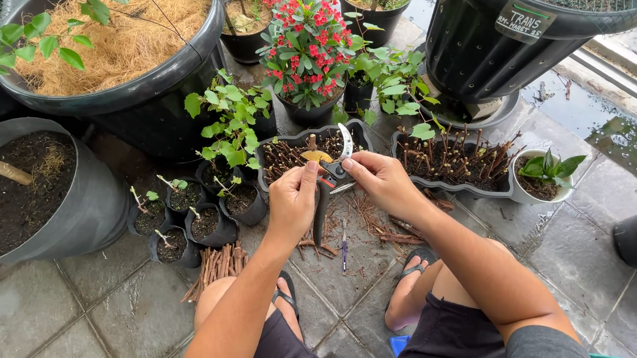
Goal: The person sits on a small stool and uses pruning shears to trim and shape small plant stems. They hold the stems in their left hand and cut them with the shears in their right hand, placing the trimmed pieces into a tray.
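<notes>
My left hand [292, 199] pinches a short brown stem cutting [314, 151] upright, its tip just above my thumb. My right hand [379, 179] grips pruning shears [333, 174] with red-and-black handles; the curved blade points up beside the cutting, close to it. Both hands hover over a dark oblong tray [270, 152] packed with upright cuttings in soil. Whether the blade touches the cutting I cannot tell.
A second tray of cuttings [453, 165] lies to the right, next to a small white pot [546, 187]. Small black bags [183, 219] with soil stand left, a bundle of cut sticks [216, 266] near my knee. Large pots and a red-flowered plant [309, 38] crowd the back.
</notes>
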